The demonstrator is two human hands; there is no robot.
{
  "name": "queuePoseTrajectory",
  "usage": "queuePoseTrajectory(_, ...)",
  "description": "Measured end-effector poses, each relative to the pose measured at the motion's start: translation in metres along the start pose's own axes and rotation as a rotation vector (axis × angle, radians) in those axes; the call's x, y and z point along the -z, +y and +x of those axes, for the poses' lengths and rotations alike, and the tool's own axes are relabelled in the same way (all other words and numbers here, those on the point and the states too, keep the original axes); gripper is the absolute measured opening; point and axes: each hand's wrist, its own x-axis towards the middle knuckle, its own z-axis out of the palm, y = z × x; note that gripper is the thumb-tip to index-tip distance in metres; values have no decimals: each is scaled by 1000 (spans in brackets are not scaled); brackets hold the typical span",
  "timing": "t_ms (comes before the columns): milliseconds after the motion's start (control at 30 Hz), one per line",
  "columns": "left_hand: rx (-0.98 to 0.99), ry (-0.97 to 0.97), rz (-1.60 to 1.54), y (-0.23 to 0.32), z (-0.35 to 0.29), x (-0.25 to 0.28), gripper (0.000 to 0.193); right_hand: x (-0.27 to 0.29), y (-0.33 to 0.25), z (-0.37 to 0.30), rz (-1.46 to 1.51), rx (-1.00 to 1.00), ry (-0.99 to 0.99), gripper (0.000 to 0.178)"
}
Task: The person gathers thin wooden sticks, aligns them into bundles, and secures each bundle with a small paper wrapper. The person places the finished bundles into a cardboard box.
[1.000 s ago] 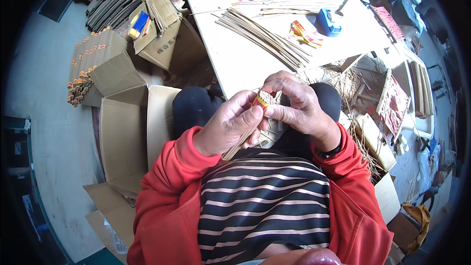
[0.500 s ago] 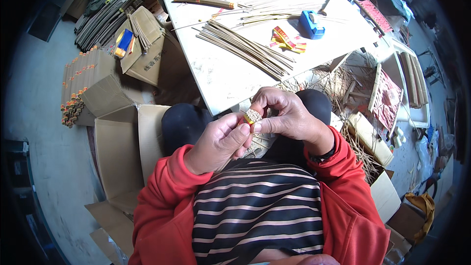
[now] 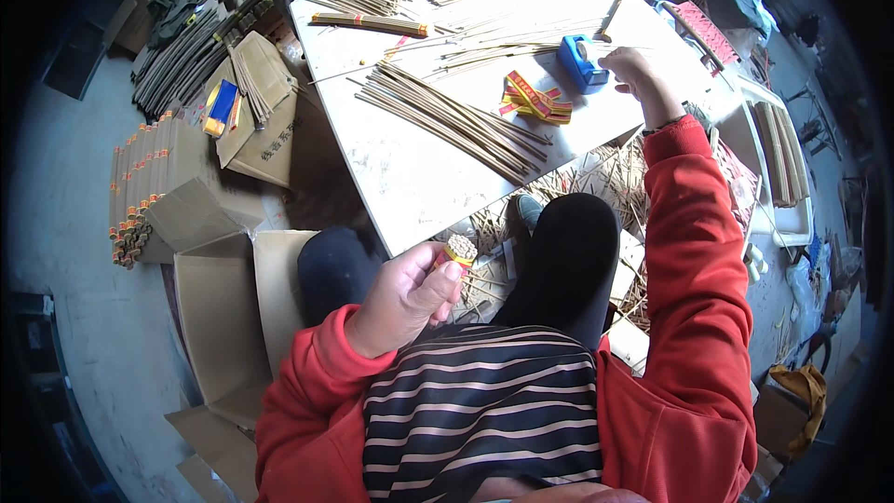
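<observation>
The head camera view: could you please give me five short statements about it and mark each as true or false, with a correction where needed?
1. The left hand holds a round bundle of thin tan sticks. True.
2. The right hand also grips this bundle. False: it is at the blue plastic tape dispenser, apart from the bundle.
3. Red-and-yellow paper strips lie on the white table. True.
4. An open brown cardboard box stands on the person's right side. False: it stands on the left side.
5. Both sleeves of the person are red. True.
</observation>
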Motion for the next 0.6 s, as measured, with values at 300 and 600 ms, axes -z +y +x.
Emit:
queuePoseTrajectory(300, 31, 4, -23, -3, 4, 6, 36, -6, 0, 21, 243, -208, -97, 33)
queuePoseTrajectory(600, 17, -18, -79, -8, 5, 6, 36, -18, 38, 7, 714, 25, -124, 25)
